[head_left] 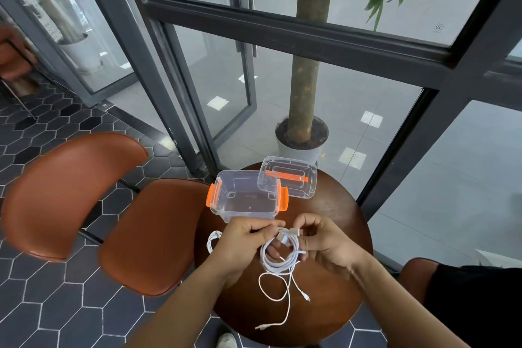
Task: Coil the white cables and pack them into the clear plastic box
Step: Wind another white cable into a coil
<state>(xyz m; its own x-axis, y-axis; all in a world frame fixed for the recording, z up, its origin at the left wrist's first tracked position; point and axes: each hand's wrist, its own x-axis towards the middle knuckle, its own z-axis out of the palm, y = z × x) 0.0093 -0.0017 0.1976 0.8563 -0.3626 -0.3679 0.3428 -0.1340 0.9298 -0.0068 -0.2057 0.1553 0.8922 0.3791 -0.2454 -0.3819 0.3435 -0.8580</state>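
Note:
A white cable [278, 263] hangs half coiled between both hands over the round wooden table [333, 215]. My left hand [243, 240] grips the coil on its left side. My right hand [324, 243] pinches the cable's plug end at the top of the coil. Loose tails of the white cable trail toward the table's near edge. A second white cable [212, 240] lies by the left rim, partly hidden behind my left hand. The clear plastic box [245, 198] with orange latches stands open and empty just beyond my hands.
The box's clear lid [293, 179] with an orange handle lies behind the box, leaning on its right corner. A brown chair [113, 206] stands left of the table. A potted tree [302, 135] and glass walls rise behind. A dark-clothed knee [466, 291] is at the right.

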